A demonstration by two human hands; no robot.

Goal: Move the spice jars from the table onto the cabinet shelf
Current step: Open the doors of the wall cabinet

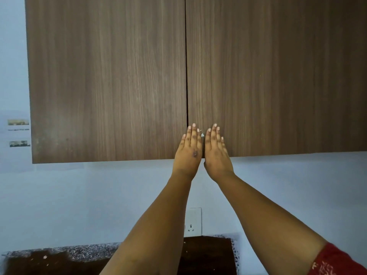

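Note:
A brown wooden wall cabinet fills the upper view, and both its doors are closed: the left door [107,80] and the right door [276,76]. My left hand [189,149] lies flat against the lower corner of the right door, just right of the centre seam. My right hand [215,150] is flat beside it on the same door. Both hands have straight fingers and hold nothing. A small pale object [202,134] shows between them; I cannot tell what it is. No spice jars and no shelf are in view.
A pale blue wall runs below the cabinet, with a white power socket [193,222] between my forearms. A dark speckled countertop [59,257] lies along the bottom edge. Small pictures [18,122] hang on the wall at the left.

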